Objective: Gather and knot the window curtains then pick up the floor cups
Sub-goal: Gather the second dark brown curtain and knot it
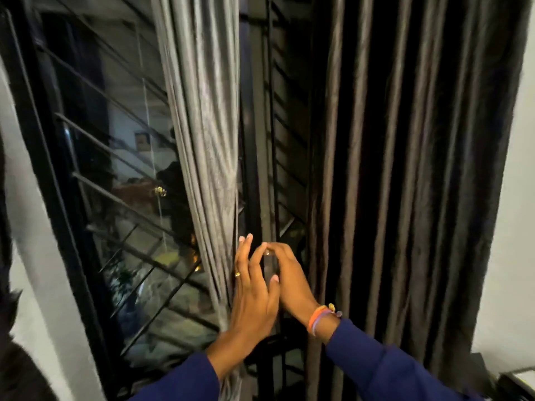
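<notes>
My left fingers (pixel 245 256) lie straight and loose against the inner edge of the left curtain (pixel 202 140), not curled round it; a ring sits on one of them. My left hand (pixel 253 296) rests beside the bunched grey folds, low on the panel. My right hand (pixel 289 279) is just beside it, thumb touching the left hand, its fingers bent loosely with the tips meeting my left forefinger in front of the window post (pixel 260 169); they hold nothing that I can see. Bands circle my right wrist above a blue sleeve (pixel 390 369).

The left curtain is already drawn into a narrow column, its outer edge free against the glass and the slanting bars of the grille (pixel 115 198). The right curtain (pixel 405 169) hangs spread in wide dark pleats, its inner edge just right of my right hand, its outer edge near the white wall (pixel 515 227). Between the two curtains a slim gap shows the post and bars. No cups show here.
</notes>
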